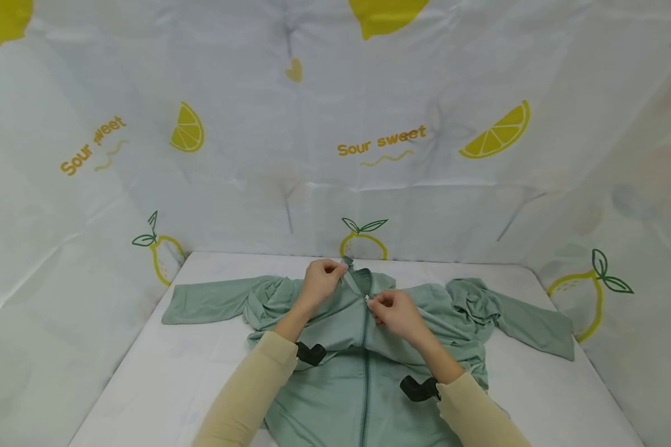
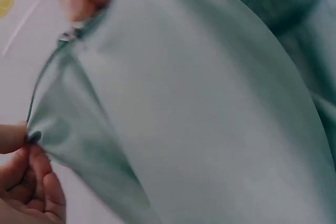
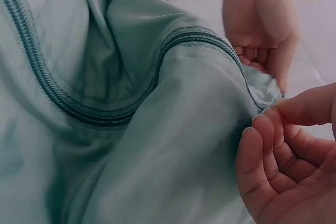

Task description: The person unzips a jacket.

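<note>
A sage-green zip-up jacket (image 1: 324,397) lies front up, its sleeves spread to both sides. My left hand (image 1: 323,279) pinches the top corner of the collar (image 2: 58,124) between thumb and fingers and stretches it out. Lower on the collar, my right hand (image 1: 397,315) pinches the zipper's slider (image 2: 68,36). Below the slider the closed zipper (image 1: 366,385) runs down the jacket's front; above it the two collar edges part. In the right wrist view the zipper (image 3: 105,120) bends in a wave up to the right fingertips (image 3: 262,121), which cover the slider's pull.
A white table (image 1: 145,385) bears the jacket. Behind it and along both sides hangs a white sheet (image 1: 246,124) with lemon prints. The left sleeve in view (image 1: 207,301) lies flat; the right one (image 1: 537,323) bunches near the shoulder. Black straps sit at both wrists.
</note>
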Demonstrator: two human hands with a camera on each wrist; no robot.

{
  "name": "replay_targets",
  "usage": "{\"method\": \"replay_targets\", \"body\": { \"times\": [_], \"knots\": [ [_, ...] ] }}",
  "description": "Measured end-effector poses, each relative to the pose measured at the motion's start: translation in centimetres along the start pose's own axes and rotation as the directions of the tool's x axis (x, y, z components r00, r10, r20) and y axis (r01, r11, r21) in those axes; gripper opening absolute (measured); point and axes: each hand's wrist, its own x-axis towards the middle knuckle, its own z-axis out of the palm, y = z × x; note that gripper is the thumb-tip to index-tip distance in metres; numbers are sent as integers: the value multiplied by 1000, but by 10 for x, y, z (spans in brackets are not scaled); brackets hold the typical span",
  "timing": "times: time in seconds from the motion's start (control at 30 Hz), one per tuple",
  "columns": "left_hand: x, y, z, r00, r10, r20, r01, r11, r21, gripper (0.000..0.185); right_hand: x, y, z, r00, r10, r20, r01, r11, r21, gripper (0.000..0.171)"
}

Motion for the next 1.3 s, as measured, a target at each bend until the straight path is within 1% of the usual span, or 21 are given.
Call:
{"method": "replay_targets", "body": {
  "times": [0.07, 0.13, 0.23, 0.3, 0.33, 0.37, 0.43, 0.53, 0.6, 0.67, 0.73, 0.8, 0.9, 0.97, 1.07, 1.1, 1.13, 1.17, 1.2, 1.27, 1.3],
  "knots": [
    [-2, -2, 0, 1000, -6, 24, 5, 999, 53, 27, 1, 1, -1, 1000, 4, -4, -4, 1000, 12, 24],
    [-6, -2, 0, 998, 3, 60, -10, 994, 105, 30, 2, 2, -2, 1000, -1, -6, 1, 1000, 25, 25],
    [-11, -1, 2, 987, 38, 155, -60, 988, 141, 37, 6, 3, -4, 1000, -10, -9, 10, 999, 45, 26],
    [-14, -1, 4, 971, 65, 231, -98, 986, 132, 43, 7, 2, -5, 1000, -17, -7, 17, 998, 53, 27],
    [-14, -1, 5, 961, 76, 265, -108, 988, 110, 44, 8, 1, -6, 1000, -21, -7, 21, 998, 55, 27],
    [-15, -1, 7, 955, 83, 285, -114, 989, 92, 43, 8, 1, -6, 1000, -17, -9, 17, 998, 55, 26],
    [-15, -2, 9, 951, 94, 295, -113, 992, 50, 36, 9, -1, -6, 1000, -19, -8, 20, 999, 51, 26],
    [-15, -4, 11, 957, 109, 270, -110, 994, -11, 26, 8, -2, -4, 1000, -11, -18, 12, 999, 35, 24],
    [-13, -5, 12, 967, 110, 230, -104, 994, -35, 23, 6, -2, -2, 1000, -14, -14, 14, 1000, 18, 23],
    [-11, -5, 10, 981, 99, 169, -90, 994, -58, 23, 4, 0, -1, 1000, -28, -1, 28, 1000, -3, 23],
    [-9, -6, 8, 993, 68, 96, -61, 995, -75, 22, 2, 1, 0, 998, -50, 24, 50, 998, -25, 25],
    [-8, -6, 5, 999, 33, 40, -30, 996, -82, 22, 0, 2, -1, 997, -62, 44, 63, 997, -37, 27],
    [-8, -7, 1, 1000, 17, 10, -17, 999, -33, 24, -1, 3, -2, 997, -56, 58, 59, 998, -36, 29],
    [-9, -8, -1, 999, 36, -9, -36, 999, 15, 24, 0, 3, -4, 998, -36, 51, 37, 999, -14, 29],
    [-13, -9, -1, 996, 85, -38, -82, 994, 69, 22, 3, 4, -5, 999, -18, 31, 17, 999, 27, 28],
    [-15, -8, 0, 995, 92, -27, -90, 993, 81, 23, 4, 4, -5, 1000, -17, 25, 16, 999, 38, 28],
    [-16, -8, 1, 995, 97, 2, -97, 991, 87, 25, 5, 5, -6, 1000, -16, 20, 15, 999, 46, 27],
    [-18, -8, 2, 995, 95, 40, -98, 991, 94, 27, 6, 5, -6, 1000, -18, 17, 17, 998, 52, 27],
    [-19, -8, 4, 991, 90, 95, -99, 991, 94, 33, 6, 6, -6, 1000, -18, 15, 18, 998, 56, 26],
    [-21, -8, 7, 976, 73, 204, -91, 992, 82, 44, 7, 6, -6, 1000, -15, 14, 14, 998, 55, 26],
    [-21, -9, 9, 968, 69, 243, -88, 994, 69, 49, 7, 7, -6, 1000, -12, 13, 12, 999, 51, 25]
  ]
}}
